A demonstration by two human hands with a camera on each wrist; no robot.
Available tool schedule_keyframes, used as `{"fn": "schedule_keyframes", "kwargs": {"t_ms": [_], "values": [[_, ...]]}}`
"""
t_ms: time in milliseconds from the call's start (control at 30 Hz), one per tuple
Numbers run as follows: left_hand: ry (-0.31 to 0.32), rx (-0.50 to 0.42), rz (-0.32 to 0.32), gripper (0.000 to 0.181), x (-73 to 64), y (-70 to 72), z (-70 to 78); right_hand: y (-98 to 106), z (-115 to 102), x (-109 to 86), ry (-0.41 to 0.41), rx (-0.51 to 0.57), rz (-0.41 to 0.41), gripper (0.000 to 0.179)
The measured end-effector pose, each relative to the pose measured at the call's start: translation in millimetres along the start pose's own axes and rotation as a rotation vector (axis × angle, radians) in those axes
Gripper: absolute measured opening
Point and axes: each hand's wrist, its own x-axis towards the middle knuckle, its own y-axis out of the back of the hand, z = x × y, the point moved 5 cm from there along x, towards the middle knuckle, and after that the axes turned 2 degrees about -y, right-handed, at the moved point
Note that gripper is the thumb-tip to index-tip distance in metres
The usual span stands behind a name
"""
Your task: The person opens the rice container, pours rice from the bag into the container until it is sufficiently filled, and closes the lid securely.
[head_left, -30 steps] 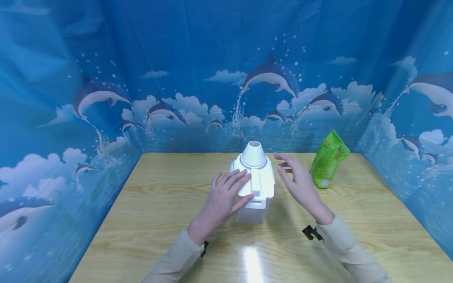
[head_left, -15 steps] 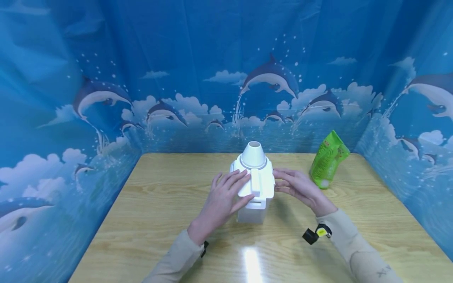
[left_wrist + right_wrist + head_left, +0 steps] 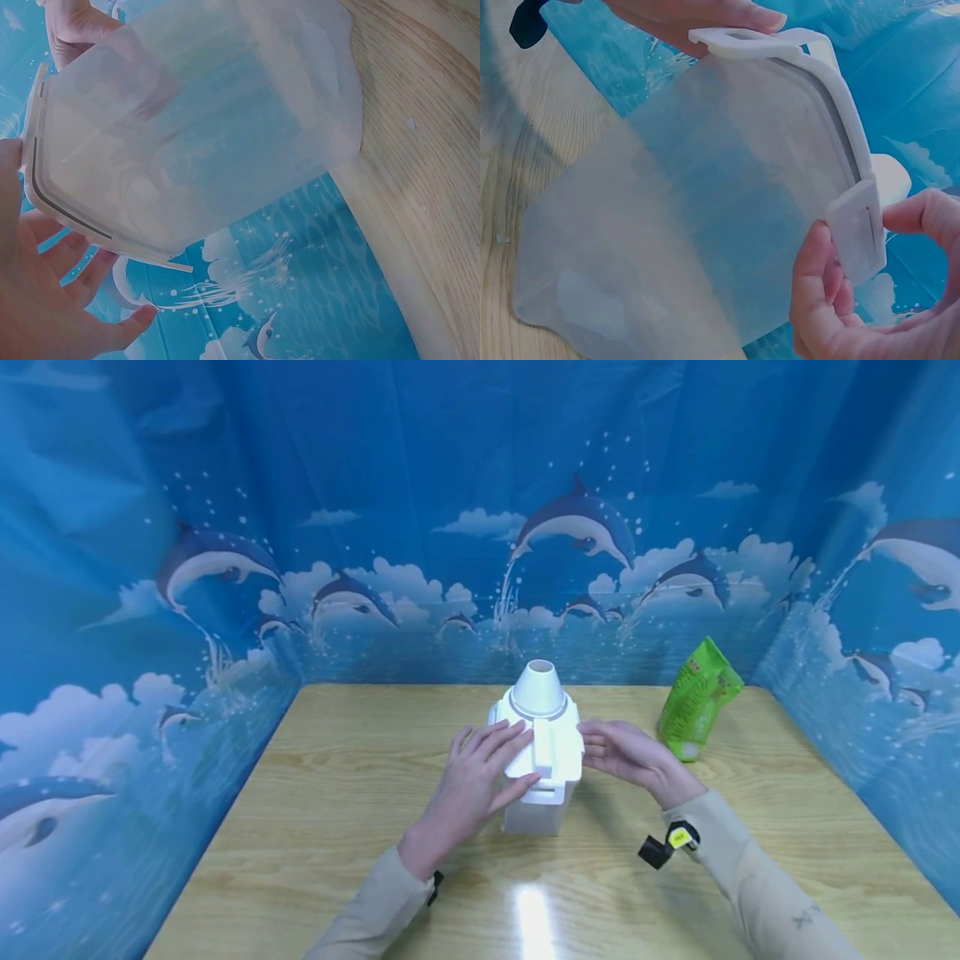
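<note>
A translucent plastic storage container [image 3: 531, 818] stands upright mid-table, topped by a white lid [image 3: 564, 739] with a cone-shaped piece [image 3: 538, 693]. My left hand [image 3: 471, 781] rests on the lid's left part, fingers extended and spread; the left wrist view shows its fingertips along the rim. On the opposite side, my right hand [image 3: 630, 756] pinches a white side latch [image 3: 859, 232] between thumb and fingers. This latch lies flat against the container wall in the right wrist view. Another latch [image 3: 742, 43] sticks outward near the left hand. No contents show through the cloudy walls.
A green printed bag [image 3: 693, 702] stands at the table's back right, behind the right hand. The wooden table [image 3: 337, 777] ends at a blue dolphin-patterned curtain [image 3: 420, 510] on the back and both sides.
My right hand has come down from above the container's right side, and its fingers have closed on the side latch. The left hand and the container have stayed in place.
</note>
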Motion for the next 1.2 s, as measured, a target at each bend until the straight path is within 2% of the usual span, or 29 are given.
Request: {"fn": "schedule_keyframes", "kwargs": {"t_ms": [133, 467, 967, 1100, 1200], "values": [[0.002, 0.002, -0.001, 0.057, 0.0, 0.1, 0.4, -0.6, -0.5, 3.7, 0.005, 0.017, -0.022, 0.030], [0.008, -0.004, 0.011, 0.057, 0.9, 1.3, 0.8, 0.5, -1.3, 12.4, -0.002, -0.012, -0.073, 0.036], [0.017, -0.003, 0.007, 0.057, 1.3, 1.6, 0.1, 1.2, -1.1, 15.7, -0.001, -0.021, -0.096, 0.033], [0.010, 0.004, 0.009, 0.057, 1.6, 1.5, 0.4, 2.7, -0.7, 15.1, -0.007, -0.017, -0.071, 0.030], [0.010, 0.003, 0.006, 0.057, 1.5, 1.5, 0.6, 4.5, -1.5, 13.4, -0.003, -0.029, -0.024, 0.021]]}}
